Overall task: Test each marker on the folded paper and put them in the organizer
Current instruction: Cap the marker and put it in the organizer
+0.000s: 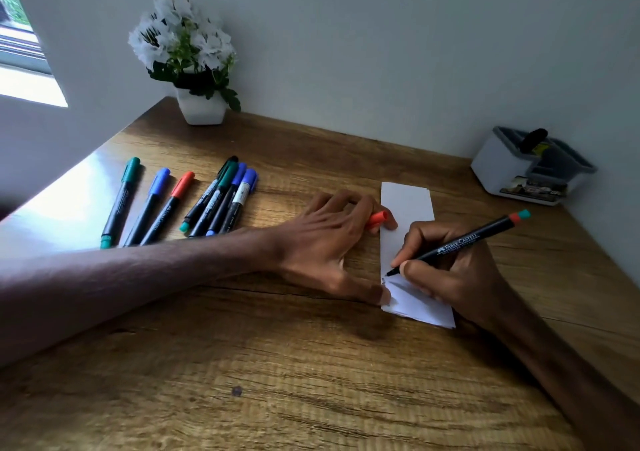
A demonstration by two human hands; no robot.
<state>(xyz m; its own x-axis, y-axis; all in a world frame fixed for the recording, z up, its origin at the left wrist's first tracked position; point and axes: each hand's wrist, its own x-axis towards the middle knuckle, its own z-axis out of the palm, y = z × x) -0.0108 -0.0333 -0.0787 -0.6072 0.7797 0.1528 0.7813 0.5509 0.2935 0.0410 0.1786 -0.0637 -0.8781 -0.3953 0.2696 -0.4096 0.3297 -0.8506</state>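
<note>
A folded white paper (405,201) lies lengthwise on the wooden desk, right of centre. My right hand (446,270) grips an uncapped black marker (464,241) with a red and teal end, its tip touching the paper's left edge. My left hand (325,243) lies across the desk, thumb pressing the paper's near corner, its fingers curled round a red cap (377,219). Several capped markers (214,199) in green, blue, red and black lie in a row at the left. The grey and white organizer (502,170) stands at the back right with one black marker (532,139) in it.
A white pot of white flowers (201,109) stands at the back of the desk against the wall. A window (20,45) is at the far left. Bare desk (277,381) stretches in front of my arms.
</note>
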